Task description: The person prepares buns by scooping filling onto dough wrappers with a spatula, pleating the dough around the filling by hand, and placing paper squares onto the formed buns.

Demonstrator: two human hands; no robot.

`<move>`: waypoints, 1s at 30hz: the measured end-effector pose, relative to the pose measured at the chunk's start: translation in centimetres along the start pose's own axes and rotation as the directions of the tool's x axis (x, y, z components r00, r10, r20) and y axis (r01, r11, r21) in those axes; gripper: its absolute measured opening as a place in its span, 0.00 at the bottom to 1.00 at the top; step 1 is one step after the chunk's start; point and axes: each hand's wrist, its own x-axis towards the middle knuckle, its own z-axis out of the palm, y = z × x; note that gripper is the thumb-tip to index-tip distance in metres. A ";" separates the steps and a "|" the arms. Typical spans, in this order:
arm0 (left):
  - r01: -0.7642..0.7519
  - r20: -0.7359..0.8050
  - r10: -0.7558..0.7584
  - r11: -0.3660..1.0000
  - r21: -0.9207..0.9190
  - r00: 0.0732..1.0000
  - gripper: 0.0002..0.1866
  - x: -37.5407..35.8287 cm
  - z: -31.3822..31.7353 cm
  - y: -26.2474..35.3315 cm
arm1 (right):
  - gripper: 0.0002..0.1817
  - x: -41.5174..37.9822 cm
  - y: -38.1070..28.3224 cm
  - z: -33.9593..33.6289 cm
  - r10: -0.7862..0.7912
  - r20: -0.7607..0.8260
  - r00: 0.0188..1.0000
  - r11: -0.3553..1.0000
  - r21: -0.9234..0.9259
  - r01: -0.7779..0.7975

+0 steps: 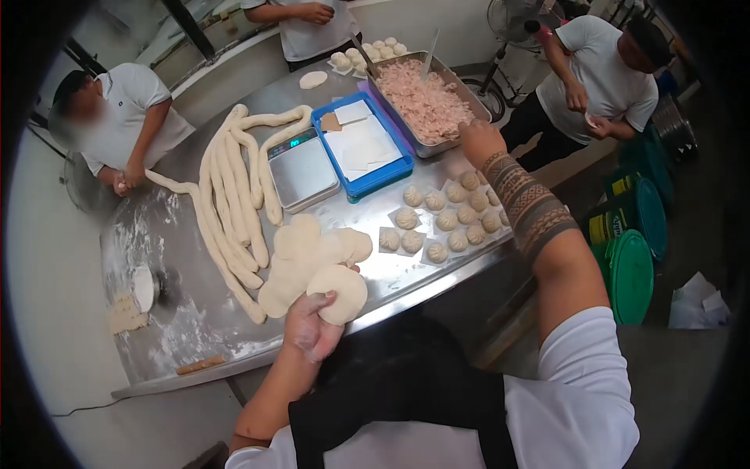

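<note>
My left hand (314,327) is closed on a round dough wrapper (342,295), thumb on top and fingers beneath. More flat dough wrappers (301,237) lie overlapping on the table just beyond it. My right hand (482,144) is over the near right corner of a metal tray (439,148) of pink minced filling (418,98). Its fingers are mostly hidden, so whether it holds anything does not show. Several pleated buns (447,220) sit on paper squares below my right forearm. Two utensil handles, one of them pale (430,53), stick up from the filling.
A digital scale (303,173) and a blue tray (383,181) of paper squares stand mid-table. Long dough ropes (223,195) lie left; a person (144,117) holds one end. Two other people stand at the back and right. Lidded buckets (631,273) stand right; a rolling pin (200,365) lies near the edge.
</note>
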 end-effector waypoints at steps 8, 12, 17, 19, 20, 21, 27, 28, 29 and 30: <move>-0.035 -0.070 0.034 0.999 -0.008 0.997 0.31 4.6 0.1 -2.3 | 0.08 1.8 2.3 -7.8 -0.122 0.076 0.990 0.991 0.059 0.117; -0.033 -0.098 0.034 0.999 0.011 0.995 0.31 5.8 0.5 -3.0 | 0.09 3.3 2.0 -5.2 -0.111 0.093 0.989 0.991 0.080 0.103; -0.058 -0.134 0.057 0.998 -0.003 0.989 0.30 5.5 0.4 -3.1 | 0.12 3.6 2.1 -2.5 -0.098 0.260 0.961 0.986 0.158 0.058; -0.062 -0.159 0.058 0.998 -0.019 0.986 0.31 5.2 0.7 -2.9 | 0.13 3.4 1.9 -2.8 -0.084 0.299 0.950 0.975 0.222 0.017; -0.065 -0.155 0.062 0.998 -0.017 0.986 0.31 5.2 0.7 -2.9 | 0.14 3.4 2.1 -3.0 -0.095 0.313 0.945 0.970 0.243 0.017; -0.069 -0.150 0.067 0.998 -0.013 0.986 0.31 5.2 0.8 -2.9 | 0.15 3.5 2.3 -3.2 -0.106 0.325 0.940 0.964 0.265 0.017; -0.075 -0.169 0.083 0.996 0.058 0.982 0.31 5.6 0.8 -3.2 | 0.18 3.3 2.6 -2.8 -0.134 0.344 0.929 0.930 0.368 -0.003; -0.073 -0.168 0.083 0.995 0.070 0.982 0.30 5.7 0.8 -3.3 | 0.18 3.2 2.6 -3.0 -0.139 0.348 0.927 0.923 0.385 -0.006; -0.079 -0.178 0.093 0.993 0.084 0.980 0.30 5.7 1.0 -3.4 | 0.18 3.1 2.8 -2.6 -0.164 0.340 0.926 0.909 0.416 0.008; -0.086 -0.187 0.104 0.991 0.099 0.977 0.29 5.8 1.3 -3.4 | 0.18 3.1 3.1 -2.1 -0.188 0.330 0.925 0.894 0.447 0.022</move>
